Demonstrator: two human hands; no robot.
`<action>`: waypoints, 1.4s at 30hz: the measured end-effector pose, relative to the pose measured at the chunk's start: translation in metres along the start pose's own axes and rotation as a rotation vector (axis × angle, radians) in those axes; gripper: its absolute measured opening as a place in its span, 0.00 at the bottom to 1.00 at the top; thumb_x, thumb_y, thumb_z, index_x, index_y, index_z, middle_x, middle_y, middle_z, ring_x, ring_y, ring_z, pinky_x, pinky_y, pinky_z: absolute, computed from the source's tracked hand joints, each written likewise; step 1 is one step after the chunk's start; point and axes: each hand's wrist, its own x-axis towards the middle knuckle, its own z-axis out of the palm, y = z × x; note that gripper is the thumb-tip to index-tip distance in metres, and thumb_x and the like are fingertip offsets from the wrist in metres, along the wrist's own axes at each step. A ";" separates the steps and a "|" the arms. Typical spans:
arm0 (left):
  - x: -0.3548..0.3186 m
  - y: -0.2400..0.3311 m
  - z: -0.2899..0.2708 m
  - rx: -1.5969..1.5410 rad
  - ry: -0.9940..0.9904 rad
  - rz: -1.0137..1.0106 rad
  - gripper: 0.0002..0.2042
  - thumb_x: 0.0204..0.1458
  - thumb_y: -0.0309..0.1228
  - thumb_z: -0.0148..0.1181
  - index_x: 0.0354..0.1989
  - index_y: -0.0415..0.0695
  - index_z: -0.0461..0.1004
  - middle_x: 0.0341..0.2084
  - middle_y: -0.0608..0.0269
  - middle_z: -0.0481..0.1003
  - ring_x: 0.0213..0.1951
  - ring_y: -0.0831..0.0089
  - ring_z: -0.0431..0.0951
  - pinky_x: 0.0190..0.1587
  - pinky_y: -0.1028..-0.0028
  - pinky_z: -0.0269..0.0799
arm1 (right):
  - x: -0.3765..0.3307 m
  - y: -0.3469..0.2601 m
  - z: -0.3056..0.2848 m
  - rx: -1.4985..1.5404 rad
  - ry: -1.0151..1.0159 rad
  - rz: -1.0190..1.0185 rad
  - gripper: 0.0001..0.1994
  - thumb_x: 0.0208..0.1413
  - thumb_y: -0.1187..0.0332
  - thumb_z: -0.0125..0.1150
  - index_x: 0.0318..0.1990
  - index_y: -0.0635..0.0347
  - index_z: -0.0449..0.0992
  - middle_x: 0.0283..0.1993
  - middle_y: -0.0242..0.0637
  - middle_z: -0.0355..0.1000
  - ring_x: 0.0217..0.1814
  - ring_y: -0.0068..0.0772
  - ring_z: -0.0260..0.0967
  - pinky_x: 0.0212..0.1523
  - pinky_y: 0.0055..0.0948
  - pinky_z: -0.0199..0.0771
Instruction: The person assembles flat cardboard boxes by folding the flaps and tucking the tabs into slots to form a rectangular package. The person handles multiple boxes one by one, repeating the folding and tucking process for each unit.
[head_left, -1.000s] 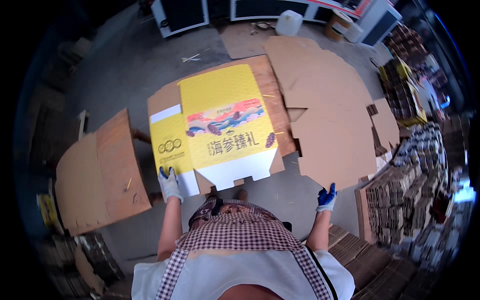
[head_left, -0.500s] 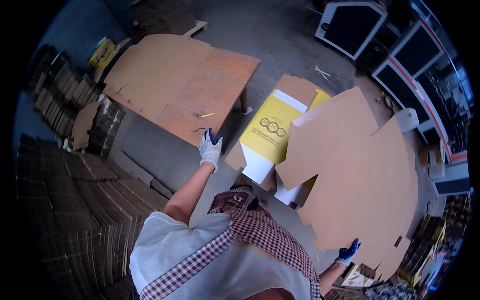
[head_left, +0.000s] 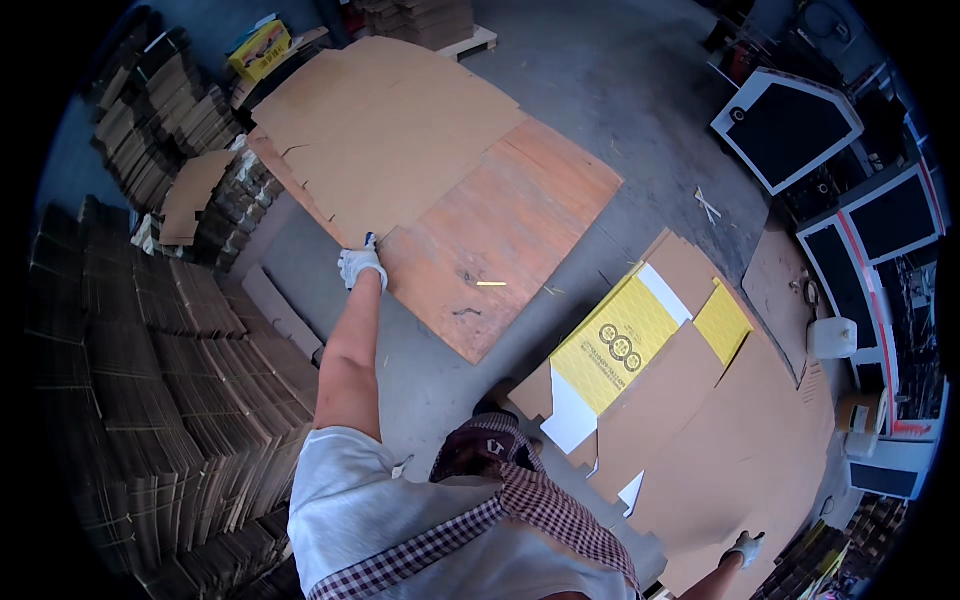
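My left hand [head_left: 361, 265], in a white glove with a blue palm, is at the near edge of a wooden table [head_left: 520, 205]. Its fingers close at the corner of a large brown cardboard sheet [head_left: 390, 120] that covers the table's far-left part. At the lower right, my gloved right hand [head_left: 744, 548] rests with its fingers apart over a big brown cardboard sheet [head_left: 720, 450]. Beneath that sheet a yellow-and-white printed carton piece [head_left: 610, 355] with dark ring marks shows on more flat cardboard.
Tall stacks of flattened cardboard [head_left: 170, 390] stand along the left. A yellow box [head_left: 260, 52] is behind the table. A white jug [head_left: 832, 338] and dark-panelled white machine frames [head_left: 785, 130] line the right. Crossed white strips [head_left: 707, 205] lie on the floor.
My left hand has moved from the table's near corner leftward and away along its edge to the sheet. The right-hand cardboard has settled lower, and my view has shifted left.
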 end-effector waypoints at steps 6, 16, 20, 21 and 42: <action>0.055 -0.020 0.067 -0.078 -0.195 -0.133 0.32 0.46 0.50 0.72 0.54 0.42 0.72 0.53 0.51 0.77 0.52 0.57 0.79 0.52 0.61 0.75 | -0.077 -0.060 0.002 0.304 -0.050 -0.149 0.29 0.59 0.66 0.63 0.69 0.54 0.65 0.68 0.45 0.66 0.64 0.41 0.68 0.63 0.37 0.67; 0.021 -0.117 0.021 -0.965 -1.698 -0.109 0.03 0.58 0.31 0.61 0.39 0.50 0.76 0.25 0.67 0.78 0.29 0.72 0.78 0.45 0.68 0.77 | -0.232 -0.182 0.039 0.536 -0.213 -0.245 0.26 0.57 0.65 0.66 0.64 0.51 0.71 0.32 0.28 0.74 0.24 0.15 0.63 0.25 0.22 0.68; -0.130 -0.146 0.020 -0.983 -1.678 -0.234 0.11 0.56 0.30 0.60 0.47 0.46 0.76 0.38 0.61 0.80 0.41 0.60 0.80 0.59 0.54 0.72 | -0.293 -0.215 0.086 0.862 -0.215 -0.434 0.20 0.58 0.69 0.63 0.59 0.58 0.75 0.43 0.33 0.80 0.37 0.22 0.75 0.40 0.27 0.77; -0.169 -0.147 0.010 -0.899 -1.750 -0.223 0.12 0.57 0.32 0.59 0.48 0.45 0.76 0.40 0.62 0.80 0.42 0.60 0.80 0.59 0.56 0.72 | -0.327 -0.239 0.083 0.803 -0.419 -0.379 0.20 0.59 0.68 0.63 0.59 0.60 0.74 0.44 0.34 0.80 0.43 0.25 0.76 0.46 0.28 0.77; -0.477 0.026 0.038 -0.047 -0.924 2.183 0.23 0.51 0.36 0.65 0.57 0.46 0.75 0.56 0.55 0.72 0.60 0.53 0.68 0.64 0.56 0.62 | -0.488 -0.225 0.115 1.245 -1.573 0.011 0.22 0.64 0.69 0.60 0.63 0.66 0.68 0.56 0.32 0.74 0.55 0.21 0.69 0.56 0.23 0.71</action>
